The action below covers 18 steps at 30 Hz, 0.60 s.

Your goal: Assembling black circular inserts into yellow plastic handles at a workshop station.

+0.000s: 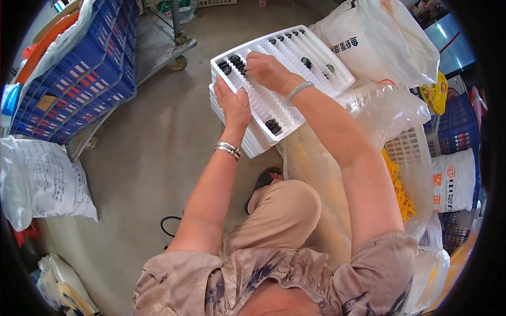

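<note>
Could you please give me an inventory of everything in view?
White trays: one stack, white, upper centre
Small round pieces: several, black, in the top tray
Crates: several, blue, upper left and far right
Cart: one, grey, beneath the left crates
Printed sacks: at least three, white, left and right
Plastic sheeting: count unclear, clear, right of centre
Basket: one, white, right
Openwork pieces: several, yellow, by the basket
Bag: one, yellow, far right
Bands: count unclear, silver, left wrist
Bangle: one, pale, right wrist
Trousers: one pair, beige, lower centre
Left hand: one, bare, at the trays' left edge
Right hand: one, bare, at the top tray
</note>
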Each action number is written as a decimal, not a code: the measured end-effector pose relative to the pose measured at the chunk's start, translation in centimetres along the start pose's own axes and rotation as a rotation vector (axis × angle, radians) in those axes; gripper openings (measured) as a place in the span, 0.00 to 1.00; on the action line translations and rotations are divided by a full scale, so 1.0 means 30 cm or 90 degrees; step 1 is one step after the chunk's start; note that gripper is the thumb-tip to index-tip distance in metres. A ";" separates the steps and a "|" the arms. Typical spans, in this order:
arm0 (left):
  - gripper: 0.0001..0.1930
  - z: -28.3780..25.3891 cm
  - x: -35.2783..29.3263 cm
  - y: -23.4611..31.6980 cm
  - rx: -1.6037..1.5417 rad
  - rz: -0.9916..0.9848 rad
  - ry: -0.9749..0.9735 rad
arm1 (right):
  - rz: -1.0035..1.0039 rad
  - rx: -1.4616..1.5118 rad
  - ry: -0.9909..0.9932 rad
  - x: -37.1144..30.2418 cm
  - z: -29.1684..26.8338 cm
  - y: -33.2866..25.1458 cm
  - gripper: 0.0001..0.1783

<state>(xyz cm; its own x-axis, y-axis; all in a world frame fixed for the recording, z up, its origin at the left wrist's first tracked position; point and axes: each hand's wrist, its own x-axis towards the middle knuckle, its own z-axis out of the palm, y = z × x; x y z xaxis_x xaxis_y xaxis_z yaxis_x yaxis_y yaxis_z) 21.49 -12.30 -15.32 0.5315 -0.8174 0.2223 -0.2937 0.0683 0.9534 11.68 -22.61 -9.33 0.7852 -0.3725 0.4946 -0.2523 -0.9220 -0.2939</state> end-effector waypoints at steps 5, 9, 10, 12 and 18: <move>0.34 -0.010 -0.004 0.004 -0.023 0.024 -0.006 | 0.142 0.108 0.066 -0.061 -0.146 0.000 0.02; 0.34 -0.018 -0.003 -0.003 0.009 0.019 0.001 | 0.034 -0.084 -0.080 -0.115 -0.211 -0.071 0.04; 0.34 -0.010 -0.007 -0.006 0.009 0.031 0.004 | 0.037 -0.088 -0.081 -0.115 -0.229 -0.092 0.04; 0.34 -0.002 -0.012 -0.011 0.011 0.041 0.011 | 0.025 -0.075 -0.025 -0.048 -0.192 -0.083 0.05; 0.35 -0.007 -0.009 0.008 -0.028 -0.005 -0.024 | 0.209 -0.019 -0.028 0.125 0.026 0.027 0.08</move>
<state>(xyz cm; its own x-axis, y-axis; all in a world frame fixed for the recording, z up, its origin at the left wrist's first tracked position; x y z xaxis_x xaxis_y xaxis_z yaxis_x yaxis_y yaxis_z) 21.44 -11.96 -15.09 0.5033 -0.8388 0.2076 -0.2545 0.0858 0.9633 14.86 -24.66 -8.34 0.6821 -0.6465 0.3417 -0.5122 -0.7559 -0.4077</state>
